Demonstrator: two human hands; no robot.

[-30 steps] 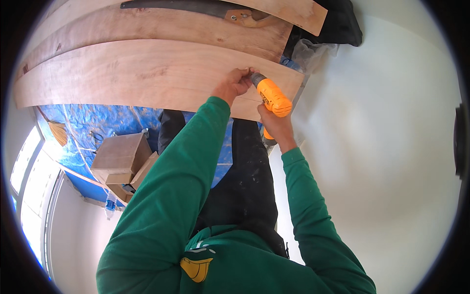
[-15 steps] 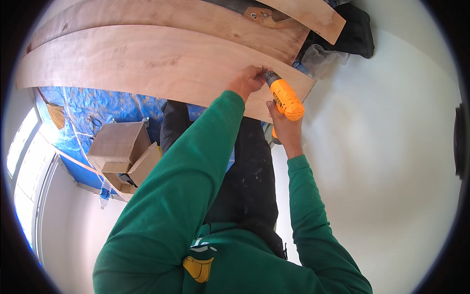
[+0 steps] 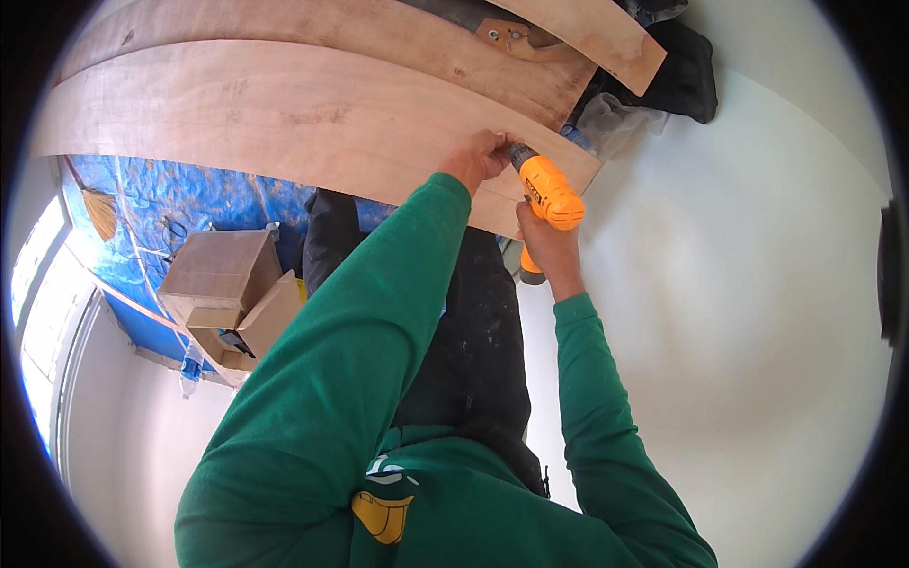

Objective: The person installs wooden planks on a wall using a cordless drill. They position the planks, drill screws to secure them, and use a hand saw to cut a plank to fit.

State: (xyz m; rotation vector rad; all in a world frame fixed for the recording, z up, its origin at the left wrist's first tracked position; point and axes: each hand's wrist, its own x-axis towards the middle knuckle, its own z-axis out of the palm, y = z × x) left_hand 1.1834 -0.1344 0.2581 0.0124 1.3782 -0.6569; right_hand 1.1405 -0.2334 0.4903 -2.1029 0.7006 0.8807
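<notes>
While right fingers (image 3: 525, 220) clamp it, the drill (image 3: 550, 192) is orange, dark-nosed; left fingers (image 3: 487, 141), I cannot tell.

Pale wall (image 3: 739, 284) at right, bright window (image 3: 49, 312) at left, blue sheet (image 3: 227, 194), apparently a floor covering

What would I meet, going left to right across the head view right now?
Straw broom → open cardboard box → left hand → orange drill → dark object at the far right rim.
</notes>
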